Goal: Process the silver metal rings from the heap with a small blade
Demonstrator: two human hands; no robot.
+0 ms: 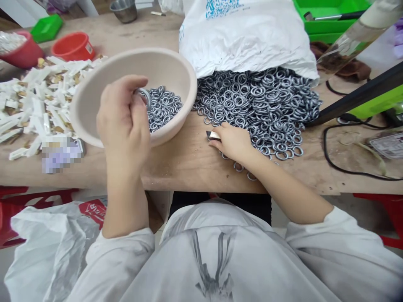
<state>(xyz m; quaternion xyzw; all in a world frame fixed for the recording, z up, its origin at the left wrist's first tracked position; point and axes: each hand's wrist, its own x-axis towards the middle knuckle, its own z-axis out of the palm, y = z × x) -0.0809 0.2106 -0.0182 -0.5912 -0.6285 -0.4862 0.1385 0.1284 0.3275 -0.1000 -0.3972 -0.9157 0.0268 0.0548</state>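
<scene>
My left hand [122,113] is raised over the near side of a beige bowl [85,100]. Its fingers are curled round a metal ring [145,96]; whether more rings sit behind it is hidden. Inside the bowl lies a heap of grey metal rings [165,105]. On the table, my right hand [234,142] pinches a small tool with a white body and a dark, pointed tip [213,135], its kind unclear. That hand rests at the near left edge of a large pile of rings [258,100], with a few loose rings [252,176] beside the wrist.
A white sack [248,37] lies behind the ring pile, its mouth over it. White plastic pieces [40,100] cover the table's left. A red container [73,46] and metal bowl [123,10] stand farther back. At right are a black bar [355,94] and a cable [330,157].
</scene>
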